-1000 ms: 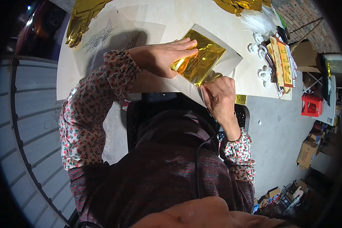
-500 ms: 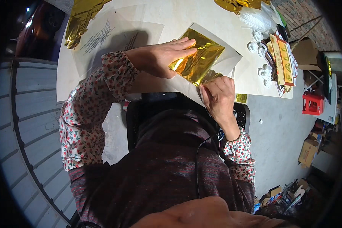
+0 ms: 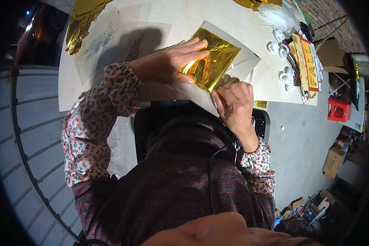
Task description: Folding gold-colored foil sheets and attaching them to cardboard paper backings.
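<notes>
A shiny gold foil sheet point(image 3: 222, 48) lies on a white sheet of paper point(image 3: 249, 61) near the front of the table, turned cornerwise to me. My left hand point(image 3: 174, 61) rests on the foil's left side, fingers stretched out flat and thumb spread toward its near edge. At the foil's near corner, my right hand point(image 3: 237, 102) is closed, with thumb and curled fingers pinching there. The fingers partly hide what they grip. Beneath them, a corner of the white paper reaches past the table edge toward my lap.
Printed translucent sheets point(image 3: 106, 45) lie to the left, below crumpled gold foil point(image 3: 80, 24). Small white rosette-shaped pieces point(image 3: 283, 51), clear plastic strips point(image 3: 276, 16) and colourful printed cards point(image 3: 309, 61) sit at the right. A red stool point(image 3: 339, 110) stands beyond the table.
My left hand has shifted slightly left on the foil, and the bright reflections on its surface have altered. My right hand keeps its pinch at the near corner, almost unmoved.
</notes>
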Motion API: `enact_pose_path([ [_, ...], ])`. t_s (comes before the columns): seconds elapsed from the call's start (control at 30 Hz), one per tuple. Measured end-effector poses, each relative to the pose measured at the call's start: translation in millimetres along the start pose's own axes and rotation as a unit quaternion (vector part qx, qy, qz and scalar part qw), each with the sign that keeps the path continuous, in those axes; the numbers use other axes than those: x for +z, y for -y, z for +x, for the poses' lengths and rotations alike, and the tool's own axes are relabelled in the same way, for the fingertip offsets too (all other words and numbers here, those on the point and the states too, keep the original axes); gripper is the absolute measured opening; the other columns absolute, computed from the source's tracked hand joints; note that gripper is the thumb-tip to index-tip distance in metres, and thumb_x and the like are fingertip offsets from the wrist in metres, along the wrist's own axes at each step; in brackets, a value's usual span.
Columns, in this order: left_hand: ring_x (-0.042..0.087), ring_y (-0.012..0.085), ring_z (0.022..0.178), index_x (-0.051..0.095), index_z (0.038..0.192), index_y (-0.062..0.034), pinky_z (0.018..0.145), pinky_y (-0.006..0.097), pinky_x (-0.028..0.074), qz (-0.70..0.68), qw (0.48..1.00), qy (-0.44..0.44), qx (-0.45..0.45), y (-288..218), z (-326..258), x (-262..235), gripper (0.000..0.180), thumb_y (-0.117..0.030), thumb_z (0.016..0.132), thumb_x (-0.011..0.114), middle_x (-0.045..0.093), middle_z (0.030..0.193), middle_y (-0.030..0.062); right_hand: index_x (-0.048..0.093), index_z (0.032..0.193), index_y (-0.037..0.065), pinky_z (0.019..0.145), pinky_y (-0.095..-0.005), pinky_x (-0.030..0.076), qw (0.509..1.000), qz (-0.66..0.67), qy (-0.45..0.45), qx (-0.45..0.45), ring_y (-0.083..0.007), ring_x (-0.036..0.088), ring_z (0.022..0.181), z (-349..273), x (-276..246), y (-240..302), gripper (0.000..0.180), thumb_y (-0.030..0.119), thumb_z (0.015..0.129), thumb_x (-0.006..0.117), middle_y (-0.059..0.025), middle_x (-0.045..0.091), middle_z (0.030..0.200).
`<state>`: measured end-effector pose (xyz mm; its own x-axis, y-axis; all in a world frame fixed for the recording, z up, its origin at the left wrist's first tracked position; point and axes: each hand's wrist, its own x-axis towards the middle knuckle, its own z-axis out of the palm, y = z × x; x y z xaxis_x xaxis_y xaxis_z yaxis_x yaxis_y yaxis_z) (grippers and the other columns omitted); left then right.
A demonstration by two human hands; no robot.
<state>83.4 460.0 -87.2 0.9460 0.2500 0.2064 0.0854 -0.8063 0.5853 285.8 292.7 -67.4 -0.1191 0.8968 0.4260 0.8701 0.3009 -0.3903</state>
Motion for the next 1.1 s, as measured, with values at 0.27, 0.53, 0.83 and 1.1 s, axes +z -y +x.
enact_pose_path([
  [0.27, 0.029, 0.0342, 0.142, 0.04, 0.141, -0.0002, 0.117, 0.043, 0.026, 0.014, 1.0, 0.007, -0.025, -6.7, 5.8, -7.1, 0.082, -0.021, 0.073, 0.079, 0.032, 0.151, 0.0231, 0.067, 0.079, 0.005, 0.074, -0.0344, 0.041, 0.999, -0.006, -0.013, 0.036, -0.0227, 0.054, 0.075, -9.1, -21.7, -31.2, 0.013, 0.006, 0.072, 0.078, -0.0044, 0.06, 0.077],
  [0.53, 0.037, 0.0384, 0.136, 0.04, 0.143, -0.0048, 0.114, 0.042, 0.033, 0.035, 0.998, 0.043, -0.043, -22.0, 22.1, -16.9, 0.092, -0.012, 0.063, 0.084, 0.036, 0.148, 0.024, 0.067, 0.077, 0.005, 0.067, -0.0352, 0.042, 0.991, -0.091, -0.068, 0.068, -0.0242, 0.053, 0.072, 4.2, -38.6, -71.7, 0.011, 0.005, 0.073, 0.077, -0.0052, 0.059, 0.072],
  [0.83, 0.058, 0.0333, 0.098, 0.053, 0.135, -0.0376, 0.082, 0.039, 0.054, 0.196, 0.978, 0.073, 0.014, -27.9, 47.1, -9.8, 0.058, -0.018, 0.082, 0.064, 0.043, 0.146, 0.0156, 0.069, 0.084, 0.002, 0.066, -0.0374, 0.046, 0.99, -0.086, -0.074, 0.086, -0.027, 0.055, 0.073, 20.8, -25.1, -87.6, 0.01, 0.007, 0.077, 0.074, -0.0081, 0.061, 0.076],
  [1.1, 0.056, 0.0426, 0.101, 0.055, 0.131, -0.0396, 0.086, 0.043, 0.052, 0.24, 0.964, 0.106, 0.038, -36.7, 50.8, -12.1, 0.05, -0.024, 0.083, 0.063, 0.046, 0.142, 0.0129, 0.068, 0.086, 0.002, 0.066, -0.0367, 0.048, 0.99, -0.085, -0.071, 0.092, -0.0268, 0.056, 0.075, 15.3, -29.9, -80.4, 0.011, 0.002, 0.076, 0.072, -0.0092, 0.062, 0.08],
])
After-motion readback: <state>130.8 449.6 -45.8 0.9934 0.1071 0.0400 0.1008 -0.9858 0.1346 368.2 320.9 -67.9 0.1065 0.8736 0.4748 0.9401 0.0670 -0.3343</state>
